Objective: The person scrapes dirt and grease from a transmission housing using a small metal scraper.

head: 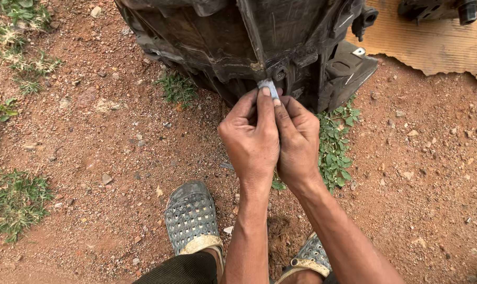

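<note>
Pinched together between the fingertips of the left hand (pixel 250 138) and right hand (pixel 297 142), a small pale grey strip (pixel 268 86) sits against the lower edge of a grimy, ribbed black plastic car part (pixel 238 42) resting on gritty red soil (pixel 91 158).

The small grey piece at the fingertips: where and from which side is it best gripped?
Probably by its free near end, coming from the person's side. The small grey piece sits against the black moulded part, so its far end is blocked. Left hand and right hand already pinch it from there, fingertips together.
</note>
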